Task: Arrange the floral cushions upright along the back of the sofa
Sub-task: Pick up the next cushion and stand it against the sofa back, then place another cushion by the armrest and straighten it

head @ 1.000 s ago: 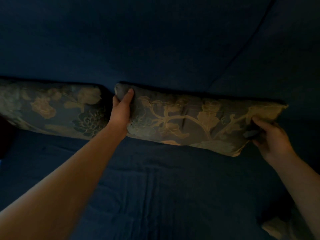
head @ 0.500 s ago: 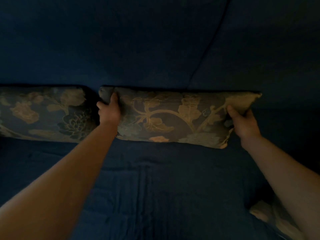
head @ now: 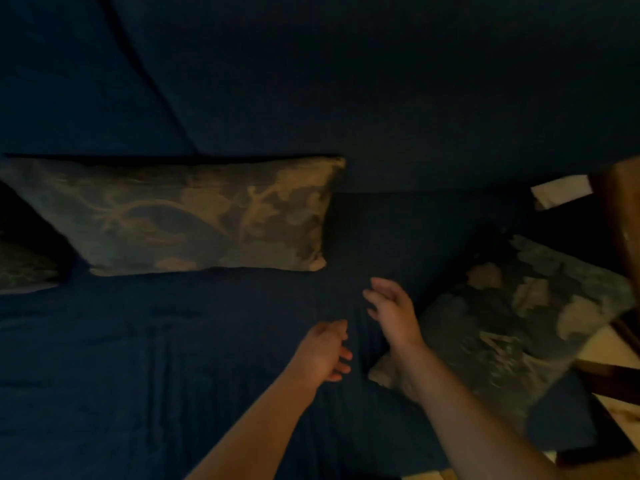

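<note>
A floral cushion (head: 194, 216) stands upright against the dark blue sofa back (head: 381, 98). Part of another floral cushion (head: 20, 268) shows at the far left edge, beside it. A third floral cushion (head: 519, 323) lies tilted on the seat at the right, near the sofa's end. My left hand (head: 325, 351) hovers over the seat with fingers loosely apart, holding nothing. Just left of the tilted cushion, my right hand (head: 391, 306) is open and touches nothing that I can see.
The blue sofa seat (head: 138, 375) fills the lower view. A wooden armrest or frame (head: 623, 216) stands at the right edge, with a pale object (head: 561, 192) beside it. Light floor (head: 616, 407) shows at the lower right.
Both hands have let go of the upright cushion and drawn back over the seat. The view has swung right, bringing the tilted cushion and the sofa's end into sight.
</note>
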